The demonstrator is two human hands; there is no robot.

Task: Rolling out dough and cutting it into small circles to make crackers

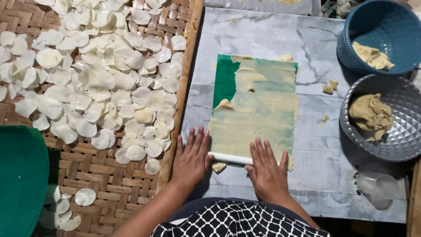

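Note:
A thin sheet of pale dough [258,109] is spread over a green mat [224,79] on a marble-patterned board [263,35]. A white rolling pin [230,158] lies across the sheet's near end. My left hand [191,158] rests flat on the pin's left end, fingers spread. My right hand [267,169] presses flat on the pin's right end. Small dough scraps [218,166] stick out below the pin.
A woven bamboo tray [109,184] at left holds several thin white dough discs [101,66]. A green lid [22,180] lies at the lower left. At right stand a blue bowl [381,26] and a grey bowl [394,140], each with dough, and a clear plastic cup [377,186] on its side.

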